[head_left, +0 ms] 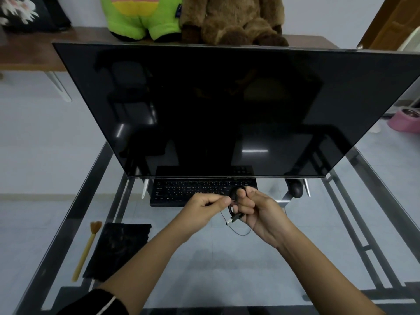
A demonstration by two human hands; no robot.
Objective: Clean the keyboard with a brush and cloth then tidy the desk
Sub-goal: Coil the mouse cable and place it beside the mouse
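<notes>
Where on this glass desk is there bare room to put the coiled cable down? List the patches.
Bare glass desk lies near the front edge, between the black cloth and the right frame rail. A smaller patch sits between the keyboard and the mouse. The left side is crowded by the cloth and brush.

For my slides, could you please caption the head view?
Both hands coil a black USB cable above the keyboard on a glass desk.

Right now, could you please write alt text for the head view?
Both hands, left hand and right hand, coil a black USB cable above a glass desk, before a black keyboard and dark monitor. A brush and black cloth lie left.
</notes>
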